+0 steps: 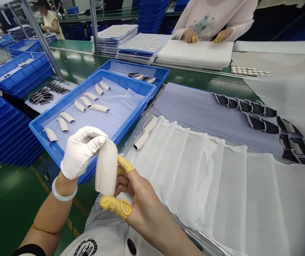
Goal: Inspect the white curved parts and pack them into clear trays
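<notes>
Lining the green workbench (8, 206), blue trays (61, 96) hold ribbed pieces (99, 108).

White curved pad (107, 167) w/ fine ribs, held upright in midair

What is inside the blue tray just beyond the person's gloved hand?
Nine ribbed white curved pieces lie on a translucent liner in the blue tray. The white-gloved left hand covers its near corner, so what lies there cannot be seen.
</notes>
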Motion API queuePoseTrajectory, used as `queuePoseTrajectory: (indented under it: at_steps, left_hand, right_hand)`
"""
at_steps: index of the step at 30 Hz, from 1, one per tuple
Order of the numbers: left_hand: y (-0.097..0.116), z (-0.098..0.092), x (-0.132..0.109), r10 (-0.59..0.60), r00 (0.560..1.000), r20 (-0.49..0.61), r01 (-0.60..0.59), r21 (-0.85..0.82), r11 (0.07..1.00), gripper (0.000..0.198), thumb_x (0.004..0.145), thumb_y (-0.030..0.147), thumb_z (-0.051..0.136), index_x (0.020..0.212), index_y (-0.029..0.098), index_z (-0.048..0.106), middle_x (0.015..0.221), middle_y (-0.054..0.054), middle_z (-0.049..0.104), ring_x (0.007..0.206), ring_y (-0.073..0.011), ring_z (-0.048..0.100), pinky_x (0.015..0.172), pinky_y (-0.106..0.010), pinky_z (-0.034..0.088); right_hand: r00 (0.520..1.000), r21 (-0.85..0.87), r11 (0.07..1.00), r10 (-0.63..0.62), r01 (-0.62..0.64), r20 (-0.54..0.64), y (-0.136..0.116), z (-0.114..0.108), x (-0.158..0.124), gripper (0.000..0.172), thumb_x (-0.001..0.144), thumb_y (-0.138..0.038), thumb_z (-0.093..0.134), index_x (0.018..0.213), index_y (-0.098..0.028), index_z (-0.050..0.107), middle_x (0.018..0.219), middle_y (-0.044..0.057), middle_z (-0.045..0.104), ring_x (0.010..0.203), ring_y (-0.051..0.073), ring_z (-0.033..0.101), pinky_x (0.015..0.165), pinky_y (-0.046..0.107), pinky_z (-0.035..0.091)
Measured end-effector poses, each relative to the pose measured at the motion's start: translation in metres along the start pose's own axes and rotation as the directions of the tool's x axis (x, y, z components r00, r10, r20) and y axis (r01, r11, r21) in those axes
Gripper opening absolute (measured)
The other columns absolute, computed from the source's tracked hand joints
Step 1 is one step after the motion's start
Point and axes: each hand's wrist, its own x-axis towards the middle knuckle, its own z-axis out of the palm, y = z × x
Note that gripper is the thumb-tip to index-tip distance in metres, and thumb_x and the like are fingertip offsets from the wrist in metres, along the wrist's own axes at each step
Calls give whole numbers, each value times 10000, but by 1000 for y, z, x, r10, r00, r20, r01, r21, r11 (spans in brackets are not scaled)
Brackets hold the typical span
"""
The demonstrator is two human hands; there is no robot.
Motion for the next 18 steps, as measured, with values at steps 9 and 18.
queuePoseTrajectory:
  at_steps: [9, 18]
  left_hand:
    - [-4, -1, -3, -44, 994, 99, 58, -137, 989, 219, 680, 345, 790, 707, 178, 652, 598, 21, 574, 439, -51, 436, 386, -168, 329]
    - [-15, 13, -12, -111, 969, 222, 193, -392, 900, 223, 811, 342, 671, 704, 187, 552, 647, 22, 526, 554, -84, 495, 541, -204, 453]
  right_hand:
    - [992, -101, 994, -56, 44, -117, -10, 3, 3, 414, 794, -461, 689, 1062, -175, 557, 791, 6, 512, 652, 123, 458, 605, 267, 447]
    - [974, -192, 970, -179, 151, -136, -10, 6, 6, 361, 792, -518, 661, 780, -183, 528, 720, -15, 461, 620, 111, 414, 570, 243, 400]
